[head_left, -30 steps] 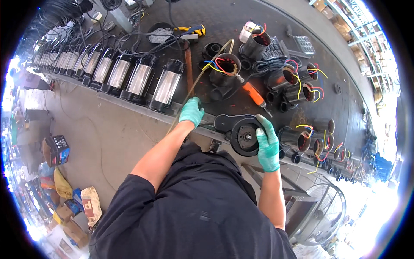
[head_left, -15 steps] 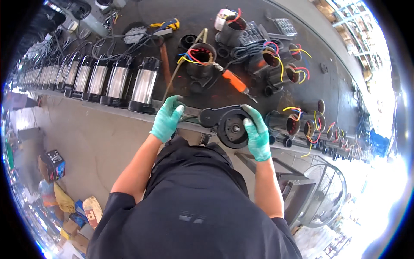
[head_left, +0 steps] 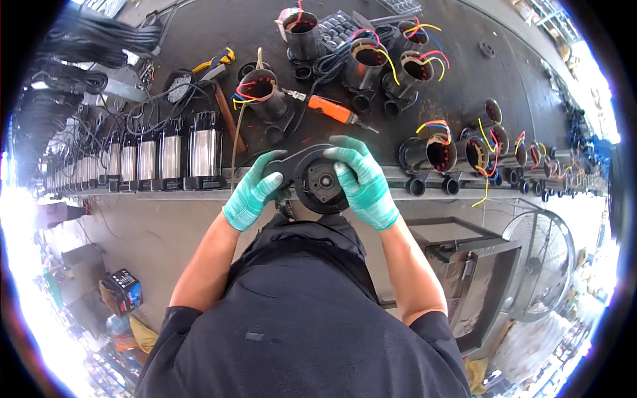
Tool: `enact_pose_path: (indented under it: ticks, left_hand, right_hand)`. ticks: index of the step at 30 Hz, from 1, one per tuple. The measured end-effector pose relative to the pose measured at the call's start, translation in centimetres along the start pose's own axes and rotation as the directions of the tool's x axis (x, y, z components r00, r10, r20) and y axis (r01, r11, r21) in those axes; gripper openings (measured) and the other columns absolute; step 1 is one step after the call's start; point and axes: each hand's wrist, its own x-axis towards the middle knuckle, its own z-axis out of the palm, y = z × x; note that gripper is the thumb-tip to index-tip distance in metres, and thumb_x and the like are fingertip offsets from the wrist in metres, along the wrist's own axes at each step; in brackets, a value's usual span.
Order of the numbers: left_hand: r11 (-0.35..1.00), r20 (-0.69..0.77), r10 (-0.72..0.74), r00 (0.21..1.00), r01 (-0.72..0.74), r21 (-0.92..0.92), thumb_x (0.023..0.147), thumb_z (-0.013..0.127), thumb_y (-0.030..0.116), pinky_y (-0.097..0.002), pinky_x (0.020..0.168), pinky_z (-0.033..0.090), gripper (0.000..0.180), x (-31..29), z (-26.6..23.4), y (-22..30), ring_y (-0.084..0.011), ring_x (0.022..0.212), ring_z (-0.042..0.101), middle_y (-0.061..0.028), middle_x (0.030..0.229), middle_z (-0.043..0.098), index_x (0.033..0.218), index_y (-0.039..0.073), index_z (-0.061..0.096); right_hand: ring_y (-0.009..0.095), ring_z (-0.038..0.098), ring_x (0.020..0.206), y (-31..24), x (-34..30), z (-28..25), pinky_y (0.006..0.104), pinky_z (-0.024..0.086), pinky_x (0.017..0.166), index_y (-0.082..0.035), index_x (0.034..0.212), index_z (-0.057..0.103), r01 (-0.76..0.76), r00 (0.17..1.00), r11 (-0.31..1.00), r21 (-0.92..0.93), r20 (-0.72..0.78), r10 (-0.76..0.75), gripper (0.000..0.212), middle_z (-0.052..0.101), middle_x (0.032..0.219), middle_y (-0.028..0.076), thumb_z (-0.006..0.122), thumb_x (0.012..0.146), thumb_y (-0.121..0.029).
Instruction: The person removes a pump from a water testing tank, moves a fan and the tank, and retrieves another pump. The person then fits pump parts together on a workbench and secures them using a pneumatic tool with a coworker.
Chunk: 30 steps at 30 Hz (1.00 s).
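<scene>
A black round housing (head_left: 312, 194) with a side arm and a small metal shaft at its centre hangs between my hands, in front of the bench edge. My right hand (head_left: 363, 184), in a green glove, is closed around its round rim. On the other side, my left hand (head_left: 253, 194), also green-gloved, grips the end of the side arm between thumb and fingers. Beyond them on the bench, an orange power screwdriver (head_left: 330, 110) lies beside a black motor casing (head_left: 271, 106) with red, blue and yellow wires.
Silver-and-black cylindrical motors (head_left: 206, 151) stand in a row along the bench edge to the left. Several wired black casings (head_left: 428, 154) fill the right. A cutter with yellow handles (head_left: 215, 60) and coiled cables lie farther back. A large fan (head_left: 541, 265) stands at the lower right.
My left hand, earlier apart from the housing, now grips its side arm. The housing and right hand have moved left and closer to it. The view has also shifted.
</scene>
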Motion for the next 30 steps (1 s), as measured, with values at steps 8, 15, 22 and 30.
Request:
enact_pose_path:
  ticks: [8,15,22,30]
  left_hand:
    - [0.989,-0.241,-0.118,0.963,0.092,-0.117,0.094,0.069,0.024,-0.0209,0.042,0.041,0.030,1.5,4.2,2.6,-0.0093,0.053,0.059,-0.0021,0.080,0.065,0.115,0.005,0.059]
    - [0.994,-0.274,-0.103,0.956,0.111,0.014,0.094,0.070,0.024,-0.0224,0.040,0.042,0.028,1.4,3.7,2.7,-0.0117,0.052,0.061,-0.0044,0.077,0.066,0.113,0.005,0.061]
    - [0.995,-0.272,-0.094,0.958,0.095,-0.009,0.094,0.069,0.028,-0.0213,0.038,0.040,0.029,1.9,4.8,2.9,-0.0092,0.049,0.057,-0.0032,0.074,0.065,0.114,0.008,0.062]
    - [0.973,-0.216,-0.090,0.972,0.132,0.188,0.095,0.068,0.017,-0.0223,0.044,0.043,0.025,2.3,6.5,2.9,-0.0064,0.062,0.058,-0.0024,0.090,0.066,0.115,0.004,0.060]
  right_hand:
    - [0.020,0.061,0.111,2.0,-1.5,0.2,0.0303,0.047,0.099,-0.001,0.105,0.061,-0.092,0.976,0.909,0.407,-0.144,0.164,0.016,0.060,0.129,0.013,0.052,0.095,0.008]
    - [0.020,0.056,0.117,2.2,-1.9,0.9,0.0307,0.042,0.104,-0.001,0.103,0.059,-0.094,0.976,0.900,0.426,-0.140,0.168,0.017,0.060,0.129,0.012,0.049,0.094,0.009]
    - [0.016,0.056,0.114,2.2,-2.3,0.0,0.0286,0.043,0.102,-0.001,0.104,0.060,-0.196,0.960,0.859,0.473,-0.085,0.266,0.018,0.060,0.131,0.011,0.048,0.094,0.007]
    - [0.016,0.057,0.114,4.2,-4.6,0.5,0.0288,0.043,0.103,-0.002,0.101,0.062,-0.240,0.909,0.792,0.561,-0.156,0.386,0.019,0.062,0.131,0.010,0.048,0.091,0.007]
